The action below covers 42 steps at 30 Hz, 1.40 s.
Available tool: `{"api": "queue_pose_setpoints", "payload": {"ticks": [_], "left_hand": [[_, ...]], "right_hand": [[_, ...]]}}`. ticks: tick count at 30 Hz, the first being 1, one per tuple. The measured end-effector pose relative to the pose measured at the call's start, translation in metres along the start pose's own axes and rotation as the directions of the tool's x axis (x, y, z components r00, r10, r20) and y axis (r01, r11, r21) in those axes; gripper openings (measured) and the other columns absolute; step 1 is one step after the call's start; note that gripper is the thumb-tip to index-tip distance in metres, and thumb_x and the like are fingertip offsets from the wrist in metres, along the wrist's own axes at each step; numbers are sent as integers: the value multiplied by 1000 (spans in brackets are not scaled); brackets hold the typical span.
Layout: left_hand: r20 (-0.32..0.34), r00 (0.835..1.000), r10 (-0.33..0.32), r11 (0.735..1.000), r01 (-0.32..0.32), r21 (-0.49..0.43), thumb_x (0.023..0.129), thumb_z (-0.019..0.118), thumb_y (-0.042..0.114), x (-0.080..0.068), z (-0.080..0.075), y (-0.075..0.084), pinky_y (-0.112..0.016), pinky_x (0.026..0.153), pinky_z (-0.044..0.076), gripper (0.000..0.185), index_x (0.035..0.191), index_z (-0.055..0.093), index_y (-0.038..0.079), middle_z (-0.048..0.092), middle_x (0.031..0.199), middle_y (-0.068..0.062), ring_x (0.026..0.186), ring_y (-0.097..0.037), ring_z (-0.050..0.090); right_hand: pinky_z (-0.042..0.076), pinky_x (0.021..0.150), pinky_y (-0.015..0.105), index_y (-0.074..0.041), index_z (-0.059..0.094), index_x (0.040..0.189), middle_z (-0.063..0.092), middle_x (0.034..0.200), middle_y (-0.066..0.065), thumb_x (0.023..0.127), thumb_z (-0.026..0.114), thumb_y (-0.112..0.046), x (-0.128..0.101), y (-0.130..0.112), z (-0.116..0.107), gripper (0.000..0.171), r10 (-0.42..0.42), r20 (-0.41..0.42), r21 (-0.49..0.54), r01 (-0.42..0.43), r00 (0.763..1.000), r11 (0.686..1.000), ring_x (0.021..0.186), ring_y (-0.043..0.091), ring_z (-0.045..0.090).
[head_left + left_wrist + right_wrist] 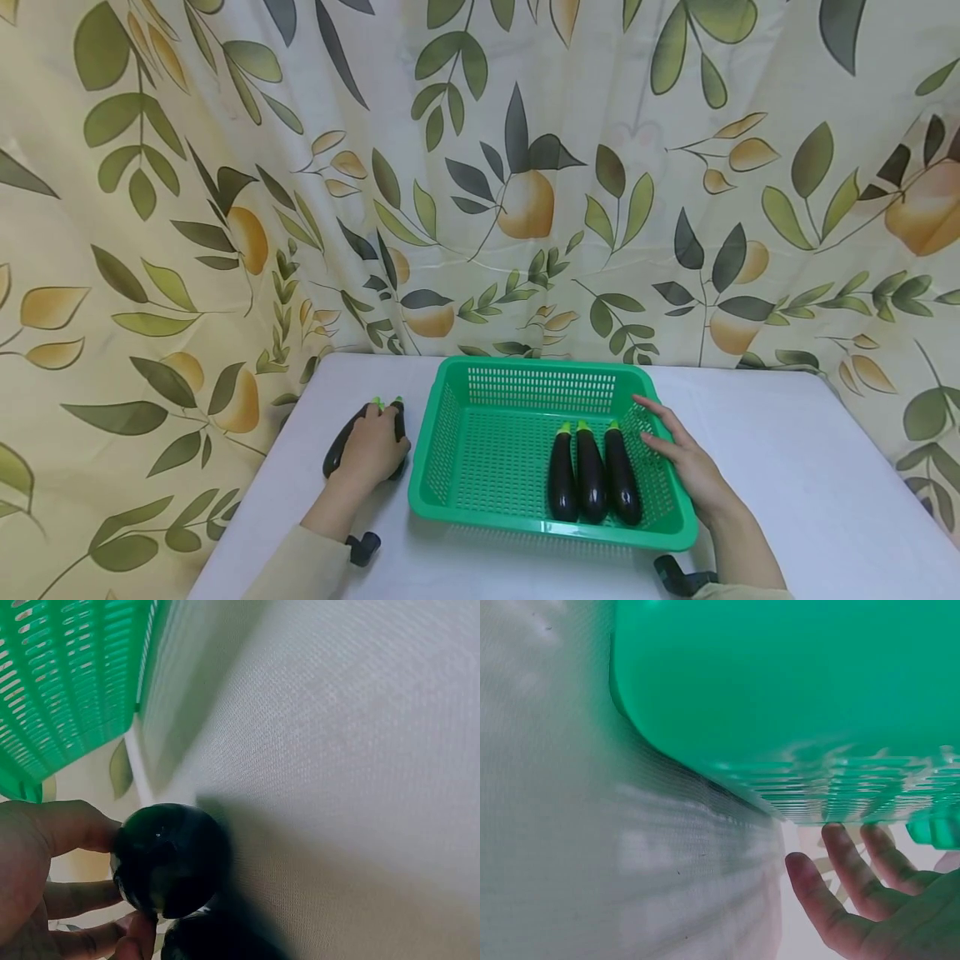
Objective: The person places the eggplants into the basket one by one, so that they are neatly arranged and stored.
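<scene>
Left of the basket, my left hand (372, 446) grips a dark purple eggplant (172, 859) between thumb and fingers, its rounded end facing the wrist camera. A second eggplant (340, 450) lies on the table beside it, partly covered by the hand. The green plastic basket (551, 527) holds three eggplants side by side toward its right, green stem ends pointing away. At the basket's right rim rests my right hand (690, 467), its fingers extended. In the right wrist view several straight fingers (847, 874) reach along the basket's outer slotted wall.
The basket stands on a white-covered table (780, 467). White cloth extends to the right of the basket and in front of it. Behind the table hangs a curtain (540, 275) printed with leaves and fruit.
</scene>
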<state>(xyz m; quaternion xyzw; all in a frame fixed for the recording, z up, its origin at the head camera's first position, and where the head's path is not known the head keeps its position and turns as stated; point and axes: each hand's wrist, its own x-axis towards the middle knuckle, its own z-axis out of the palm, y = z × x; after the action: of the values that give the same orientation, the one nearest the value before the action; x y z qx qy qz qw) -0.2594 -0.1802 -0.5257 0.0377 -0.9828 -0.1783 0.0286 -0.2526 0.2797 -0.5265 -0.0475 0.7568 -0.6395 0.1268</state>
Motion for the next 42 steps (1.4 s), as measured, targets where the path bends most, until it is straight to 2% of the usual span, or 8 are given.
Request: {"api": "queue_pose_setpoints", "payload": {"ticks": [9, 19, 34, 36, 39, 42], "left_hand": [[21, 1000, -7, 1000, 6, 25, 91, 75, 24, 3, 2, 1, -52, 82, 59, 58, 141, 60, -1, 55, 140, -32, 112, -43, 64], [38, 999, 16, 997, -19, 76, 91, 77, 28, 2, -1, 6, -53, 81, 59, 60, 141, 59, 0, 62, 131, -32, 105, -44, 70], [32, 999, 22, 998, -24, 65, 93, 74, 27, -2, -5, 8, -60, 93, 56, 54, 140, 62, 5, 60, 138, -31, 117, -49, 66], [27, 999, 22, 998, -24, 57, 92, 74, 27, -3, -6, 9, -59, 91, 57, 52, 140, 64, 8, 61, 137, -30, 113, -47, 67], [13, 999, 36, 998, -37, 48, 92, 74, 27, -4, -9, 8, -54, 83, 58, 48, 137, 67, 13, 63, 133, -27, 101, -39, 70], [5, 998, 60, 997, -60, 40, 93, 73, 26, -5, -11, 8, -44, 71, 56, 41, 133, 70, 16, 66, 124, -24, 84, -29, 66]], "right_hand": [[48, 96, 75, -34, 18, 166, 6, 172, 23, 112, 39, -30, -1, 0, 1, 58, -1, 2, 2, 1, 1000, 1000, 148, 64, 23], [47, 96, 77, -32, 16, 166, 6, 172, 24, 112, 39, -29, -1, 1, 0, 59, 3, 4, 0, -3, 1000, 1000, 148, 64, 23], [49, 94, 76, -32, 16, 166, 7, 172, 24, 112, 39, -28, -1, 1, 0, 59, 13, -1, -8, -13, 1000, 1000, 147, 65, 25], [49, 94, 76, -32, 16, 166, 7, 172, 24, 112, 39, -28, -1, 1, 0, 59, 12, 0, -3, -12, 1000, 1000, 147, 64, 24], [49, 95, 75, -31, 16, 166, 7, 172, 24, 112, 39, -27, -1, 1, 0, 59, 12, 1, 1, -12, 1000, 1000, 147, 64, 24], [49, 95, 75, -31, 17, 166, 7, 171, 24, 112, 40, -27, -1, 1, 0, 59, 8, 1, -3, -8, 1000, 1000, 147, 64, 24]]}}
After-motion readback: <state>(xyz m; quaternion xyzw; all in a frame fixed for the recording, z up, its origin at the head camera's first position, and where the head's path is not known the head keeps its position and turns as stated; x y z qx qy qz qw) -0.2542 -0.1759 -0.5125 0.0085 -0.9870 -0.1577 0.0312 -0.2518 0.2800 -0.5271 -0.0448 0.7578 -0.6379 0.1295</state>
